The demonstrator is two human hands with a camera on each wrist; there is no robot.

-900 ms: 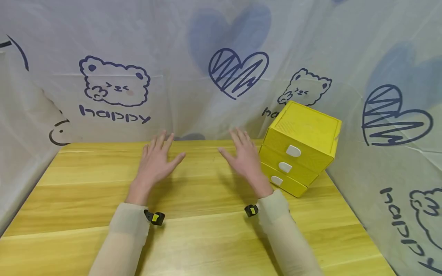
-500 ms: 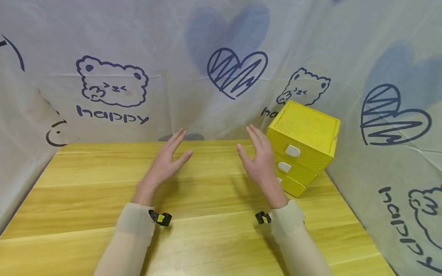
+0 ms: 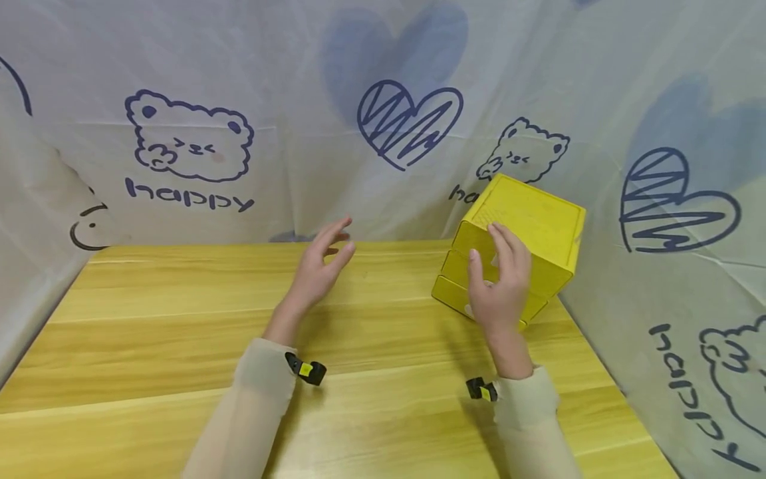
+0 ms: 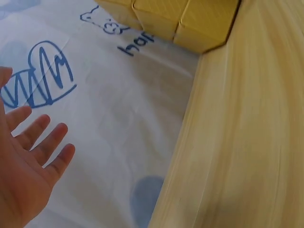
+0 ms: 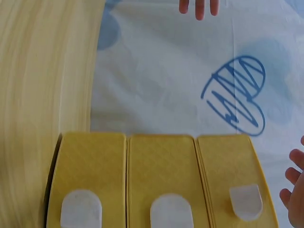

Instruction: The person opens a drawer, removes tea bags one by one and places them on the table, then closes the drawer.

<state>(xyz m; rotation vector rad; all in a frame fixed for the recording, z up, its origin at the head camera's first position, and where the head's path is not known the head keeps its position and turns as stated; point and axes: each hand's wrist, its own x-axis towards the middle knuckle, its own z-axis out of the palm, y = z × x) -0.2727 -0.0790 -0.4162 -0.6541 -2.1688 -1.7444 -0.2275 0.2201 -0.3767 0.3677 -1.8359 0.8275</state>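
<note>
A yellow box of three stacked drawers (image 3: 532, 219) stands at the right back of the table, each drawer front bearing a white tab (image 5: 172, 211). In the head view my right hand (image 3: 501, 286) is in front of the drawers and partly hides the tabs. Its fingers point up and hold nothing; the right wrist view shows them at the right edge, apart from the drawer fronts. My left hand (image 3: 317, 269) hovers over the middle of the table, left of the box. Its fingers are relaxed and spread in the left wrist view, with nothing in the palm (image 4: 23, 180).
The wooden table (image 3: 149, 346) runs back to a white cloth (image 3: 287, 80) printed with hearts and bear faces. This cloth also hangs along the right and left sides. A black wrist camera strap (image 3: 306, 369) sits at my left cuff, another strap (image 3: 481, 389) at my right.
Both hands have moved to the right. My right hand has come across in front of the drawer box, and the left has come toward the table's middle. The drawers remain closed.
</note>
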